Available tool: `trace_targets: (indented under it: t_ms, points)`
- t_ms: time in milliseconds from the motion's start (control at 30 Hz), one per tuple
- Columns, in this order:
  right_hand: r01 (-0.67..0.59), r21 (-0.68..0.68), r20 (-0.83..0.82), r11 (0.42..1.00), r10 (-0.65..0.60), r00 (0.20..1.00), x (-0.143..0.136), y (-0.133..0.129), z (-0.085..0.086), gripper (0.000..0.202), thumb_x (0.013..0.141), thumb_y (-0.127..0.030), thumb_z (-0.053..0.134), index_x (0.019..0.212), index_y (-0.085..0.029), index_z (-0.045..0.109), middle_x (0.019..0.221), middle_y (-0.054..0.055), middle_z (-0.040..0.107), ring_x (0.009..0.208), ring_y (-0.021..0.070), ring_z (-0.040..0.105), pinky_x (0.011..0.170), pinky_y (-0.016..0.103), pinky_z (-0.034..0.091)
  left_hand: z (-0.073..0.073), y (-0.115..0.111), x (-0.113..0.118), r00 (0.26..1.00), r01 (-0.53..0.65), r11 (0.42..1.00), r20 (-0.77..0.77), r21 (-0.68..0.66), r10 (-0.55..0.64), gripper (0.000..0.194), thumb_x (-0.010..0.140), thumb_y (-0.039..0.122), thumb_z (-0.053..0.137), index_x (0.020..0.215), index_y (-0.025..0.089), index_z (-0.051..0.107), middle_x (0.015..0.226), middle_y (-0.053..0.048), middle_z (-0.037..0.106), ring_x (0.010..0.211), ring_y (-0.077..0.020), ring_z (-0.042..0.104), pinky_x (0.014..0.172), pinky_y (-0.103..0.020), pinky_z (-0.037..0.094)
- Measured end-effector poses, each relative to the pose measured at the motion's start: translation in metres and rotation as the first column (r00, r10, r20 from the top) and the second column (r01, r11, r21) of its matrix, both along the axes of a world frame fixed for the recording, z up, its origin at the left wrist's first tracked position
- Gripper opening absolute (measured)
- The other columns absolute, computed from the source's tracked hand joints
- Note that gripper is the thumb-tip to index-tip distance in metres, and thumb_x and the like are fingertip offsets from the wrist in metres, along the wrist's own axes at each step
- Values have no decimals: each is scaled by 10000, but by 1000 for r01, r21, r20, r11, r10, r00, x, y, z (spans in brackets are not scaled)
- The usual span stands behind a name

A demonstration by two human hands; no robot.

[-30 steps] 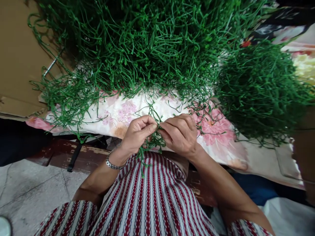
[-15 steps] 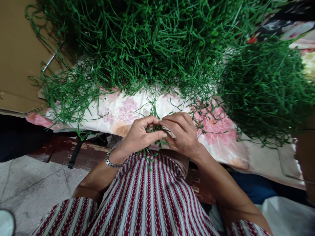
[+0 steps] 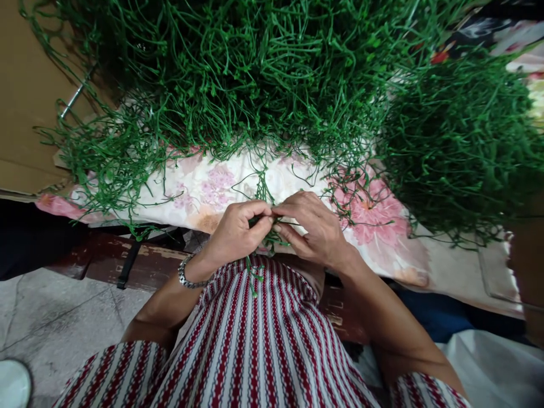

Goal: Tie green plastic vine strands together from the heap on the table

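Observation:
Just above my lap, both hands meet at the fingertips over thin green plastic stems. My left hand (image 3: pixel 243 229), with a metal watch band at the wrist, is closed in a pinch on a stem. My right hand (image 3: pixel 312 229) comes from the other side, thumb and fingers pinching a stem close to the left fingertips. Some green stems (image 3: pixel 262 184) stick out beyond the hands on the cloth, and another sprig (image 3: pixel 254 276) hangs below them over the striped garment. The fingers partly hide where the stems join.
A big heap of green plastic stems (image 3: pixel 255 73) covers the back of the floral cloth (image 3: pixel 212 190). A second heap (image 3: pixel 459 147) lies at the right, a looser tangle (image 3: pixel 110 153) at the left. Cardboard (image 3: pixel 21 124) stands at the left, with a metal rod (image 3: pixel 79 93) by it.
My left thumb has drawn back and bent, and my right thumb has shifted slightly; both hands stay together on the stems. The view has moved slightly.

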State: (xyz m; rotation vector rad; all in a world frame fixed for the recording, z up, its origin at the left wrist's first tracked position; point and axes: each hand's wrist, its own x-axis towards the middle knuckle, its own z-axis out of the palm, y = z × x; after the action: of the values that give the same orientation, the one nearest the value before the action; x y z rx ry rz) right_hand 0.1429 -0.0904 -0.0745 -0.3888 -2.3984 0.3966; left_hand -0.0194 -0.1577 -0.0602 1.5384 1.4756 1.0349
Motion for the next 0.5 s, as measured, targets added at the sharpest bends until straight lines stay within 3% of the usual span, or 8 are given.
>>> trace_targets:
  t_ms: [133, 333, 433, 500]
  points:
    - [38, 51, 103, 998, -43, 994, 4, -3, 7, 74, 853, -184, 481, 876, -150, 543, 720, 41, 573, 697, 154, 509, 676, 302, 411, 1, 1, -3, 997, 54, 998, -64, 18, -53, 117, 744, 121, 464, 640, 157, 502, 584, 37, 455, 571, -86, 410, 564, -197, 326]
    - [15, 18, 363, 1000, -20, 932, 6, -8, 16, 138, 851, -165, 402, 760, -160, 506, 659, 21, 526, 591, 122, 442, 555, 254, 328, 5, 5, -11, 969, 239, 970, -61, -41, -241, 156, 762, 194, 527, 611, 155, 512, 571, 32, 450, 573, -95, 413, 556, -211, 316]
    - [-109, -160, 294, 981, 152, 944, 9, -8, 13, 219, 881, -199, 381, 685, -169, 475, 585, -12, 477, 521, 90, 395, 512, 237, 292, 7, 6, -14, 943, 334, 939, 40, -79, -332, 187, 749, 165, 536, 563, 152, 519, 535, 32, 441, 533, -88, 397, 523, -208, 307]
    - [-268, -375, 160, 887, 347, 924, 11, -7, 11, 272, 916, -244, 368, 684, -163, 486, 563, -26, 471, 505, 70, 410, 508, 209, 314, 7, 6, -15, 919, 384, 920, 133, -80, -372, 187, 741, 155, 552, 554, 147, 542, 526, 28, 457, 517, -83, 399, 517, -208, 312]
